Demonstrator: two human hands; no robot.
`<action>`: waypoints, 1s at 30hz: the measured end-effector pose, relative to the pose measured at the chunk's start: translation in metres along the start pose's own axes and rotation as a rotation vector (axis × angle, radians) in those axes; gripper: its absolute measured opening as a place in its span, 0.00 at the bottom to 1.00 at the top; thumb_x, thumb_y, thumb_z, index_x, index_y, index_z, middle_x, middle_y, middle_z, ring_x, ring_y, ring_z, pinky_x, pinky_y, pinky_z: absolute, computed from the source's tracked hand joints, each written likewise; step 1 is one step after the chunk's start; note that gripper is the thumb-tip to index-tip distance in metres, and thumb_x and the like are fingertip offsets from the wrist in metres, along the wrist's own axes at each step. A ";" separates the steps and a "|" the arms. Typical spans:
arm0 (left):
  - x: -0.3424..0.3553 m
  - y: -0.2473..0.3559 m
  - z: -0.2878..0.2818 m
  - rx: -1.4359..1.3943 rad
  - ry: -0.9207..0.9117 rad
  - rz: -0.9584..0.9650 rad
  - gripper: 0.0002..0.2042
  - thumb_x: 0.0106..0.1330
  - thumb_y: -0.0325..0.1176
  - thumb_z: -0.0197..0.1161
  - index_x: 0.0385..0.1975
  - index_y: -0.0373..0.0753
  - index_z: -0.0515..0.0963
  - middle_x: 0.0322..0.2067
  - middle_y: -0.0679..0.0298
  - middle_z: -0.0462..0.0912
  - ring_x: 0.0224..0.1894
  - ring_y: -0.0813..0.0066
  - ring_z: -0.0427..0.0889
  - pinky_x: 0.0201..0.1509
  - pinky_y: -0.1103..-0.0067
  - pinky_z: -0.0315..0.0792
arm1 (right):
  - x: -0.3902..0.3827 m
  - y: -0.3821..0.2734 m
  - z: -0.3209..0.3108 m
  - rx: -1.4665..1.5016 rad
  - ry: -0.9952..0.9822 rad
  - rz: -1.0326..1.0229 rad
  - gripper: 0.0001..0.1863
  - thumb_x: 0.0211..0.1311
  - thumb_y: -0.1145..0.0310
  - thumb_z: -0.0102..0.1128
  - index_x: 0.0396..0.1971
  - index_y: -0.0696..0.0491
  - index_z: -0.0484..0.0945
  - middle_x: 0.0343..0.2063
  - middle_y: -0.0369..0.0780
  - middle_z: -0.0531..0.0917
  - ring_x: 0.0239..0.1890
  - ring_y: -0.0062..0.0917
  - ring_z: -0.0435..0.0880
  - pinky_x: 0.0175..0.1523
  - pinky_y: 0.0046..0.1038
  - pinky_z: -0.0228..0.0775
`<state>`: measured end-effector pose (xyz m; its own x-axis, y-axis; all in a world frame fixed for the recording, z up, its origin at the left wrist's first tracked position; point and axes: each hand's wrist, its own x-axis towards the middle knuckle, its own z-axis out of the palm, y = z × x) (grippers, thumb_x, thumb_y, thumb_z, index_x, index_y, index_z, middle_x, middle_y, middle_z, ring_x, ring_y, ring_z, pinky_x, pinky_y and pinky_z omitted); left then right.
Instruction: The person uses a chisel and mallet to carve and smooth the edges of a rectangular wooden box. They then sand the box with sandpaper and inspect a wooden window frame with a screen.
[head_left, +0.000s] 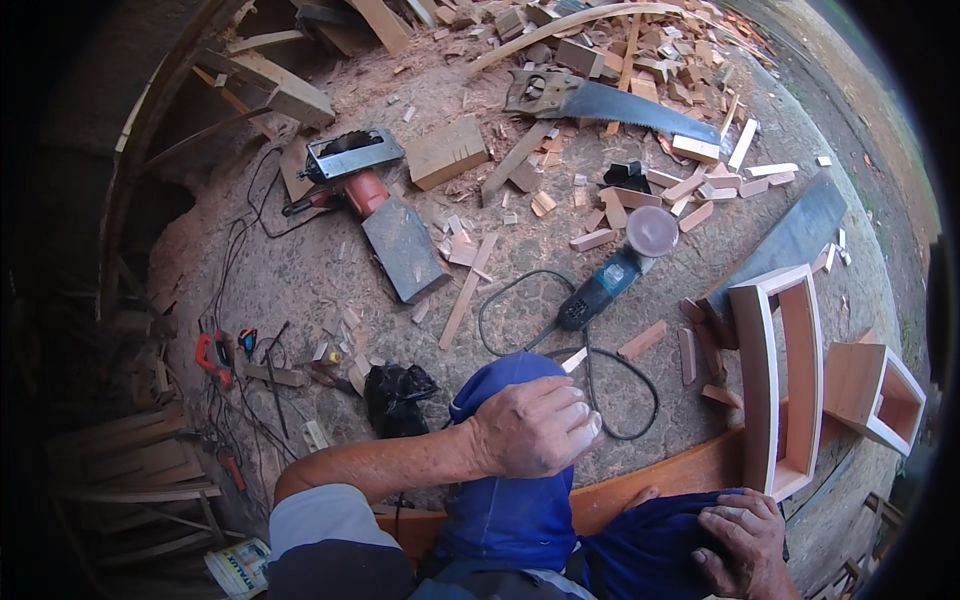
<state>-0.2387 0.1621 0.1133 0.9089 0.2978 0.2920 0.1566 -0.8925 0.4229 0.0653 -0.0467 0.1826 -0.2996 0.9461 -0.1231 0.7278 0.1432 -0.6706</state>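
My left hand [535, 425] is closed above my raised left knee, its back up and its fingers curled under. The fingertips look pale and dusty; whether anything is inside them is hidden. On my right thigh, in blue trousers [640, 545], rests my right hand [745, 545], fingers apart and nothing visible in it. Close beyond that hand stands a pale wooden frame [757, 385] with curved sides. Farther right a small open wooden box [855, 385] lies tilted. Ahead of my left knee lies a teal angle grinder [598, 290] with a round disc facing up, its cord looped on the ground.
A circular saw [365, 190] lies upturned at the left, near a wood block [447, 153]. Beyond are a handsaw [610, 100] and heaped offcuts [680, 60]. A black plastic bag [395, 398] sits by my left forearm; a red tool [213, 358] and cords lie farther left.
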 end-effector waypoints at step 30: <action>0.127 0.053 0.097 0.122 -0.524 0.135 0.19 0.61 0.34 0.71 0.50 0.35 0.82 0.50 0.48 0.84 0.55 0.48 0.82 0.61 0.57 0.75 | -0.299 0.330 0.188 0.126 1.241 1.347 0.20 0.70 0.63 0.51 0.55 0.54 0.82 0.49 0.53 0.86 0.53 0.51 0.85 0.62 0.44 0.75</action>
<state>-0.0778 0.1193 0.0895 0.9898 -0.0027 -0.1427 0.0407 -0.9531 0.2999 0.2790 -0.3367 -0.1390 0.9979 0.0387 -0.0523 -0.0035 -0.7706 -0.6373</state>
